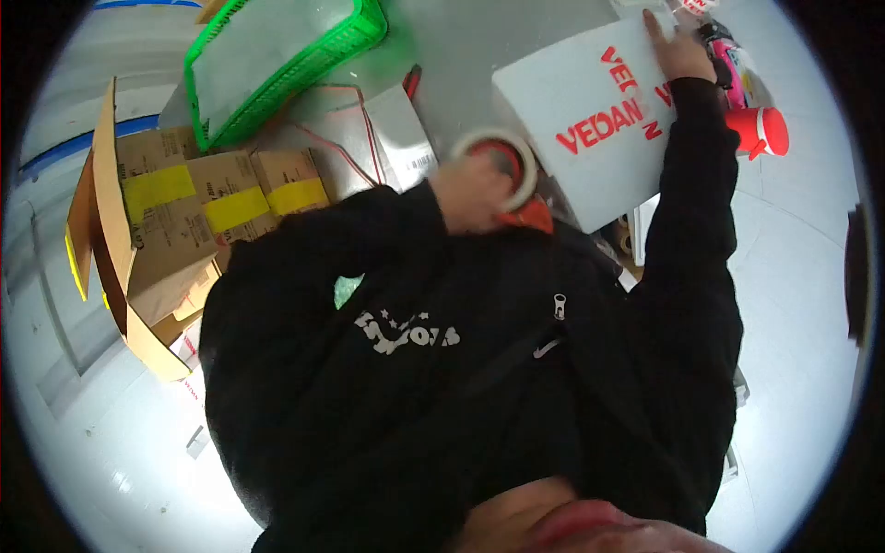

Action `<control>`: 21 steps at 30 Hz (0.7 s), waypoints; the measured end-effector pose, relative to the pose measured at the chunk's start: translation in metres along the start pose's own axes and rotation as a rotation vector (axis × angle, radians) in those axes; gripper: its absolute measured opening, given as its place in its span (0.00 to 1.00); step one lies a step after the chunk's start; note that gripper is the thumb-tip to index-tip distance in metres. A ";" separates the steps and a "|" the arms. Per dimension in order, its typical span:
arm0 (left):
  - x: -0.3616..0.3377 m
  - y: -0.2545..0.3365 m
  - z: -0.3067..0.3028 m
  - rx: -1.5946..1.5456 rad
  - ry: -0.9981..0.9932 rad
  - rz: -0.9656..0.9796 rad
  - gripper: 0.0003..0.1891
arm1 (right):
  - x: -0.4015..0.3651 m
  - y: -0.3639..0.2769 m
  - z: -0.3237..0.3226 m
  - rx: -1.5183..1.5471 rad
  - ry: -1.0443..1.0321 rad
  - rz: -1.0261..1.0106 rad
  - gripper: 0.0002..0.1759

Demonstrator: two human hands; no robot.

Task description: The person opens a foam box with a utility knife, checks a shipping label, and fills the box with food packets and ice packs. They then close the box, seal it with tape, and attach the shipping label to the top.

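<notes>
A tape dispenser with a pale tape roll (533,175) and orange-red parts is in my left hand (475,192), which is blurred by motion, its fingers wrapped round the dispenser. Just right of it lies a white box (581,120) with red VEDAN lettering, tilted in view. My right hand (684,55) rests at the box's upper right edge with one finger stretched out along it. Nothing shows gripped in that hand.
On the left stand an open cardboard box (157,249) with yellow tape and a green plastic basket (295,101). A white carton (406,138) lies behind my left hand. A red container (761,132) and a pink item (733,74) are at the right.
</notes>
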State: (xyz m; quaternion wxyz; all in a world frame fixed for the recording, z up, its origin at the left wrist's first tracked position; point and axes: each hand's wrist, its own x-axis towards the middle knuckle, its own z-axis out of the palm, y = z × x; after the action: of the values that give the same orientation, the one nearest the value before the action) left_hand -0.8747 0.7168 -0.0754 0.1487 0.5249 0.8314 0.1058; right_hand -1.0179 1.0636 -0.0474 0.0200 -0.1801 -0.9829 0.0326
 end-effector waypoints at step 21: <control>0.057 -0.016 -0.027 0.046 0.021 0.212 0.27 | -0.002 -0.109 0.000 0.129 -0.312 -0.843 0.25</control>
State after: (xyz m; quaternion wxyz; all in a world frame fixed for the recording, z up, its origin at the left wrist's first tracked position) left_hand -0.9209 0.7616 -0.0627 0.1157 0.6120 0.7749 0.1071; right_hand -1.0543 0.9615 -0.0400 -0.1057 0.2446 -0.9576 0.1094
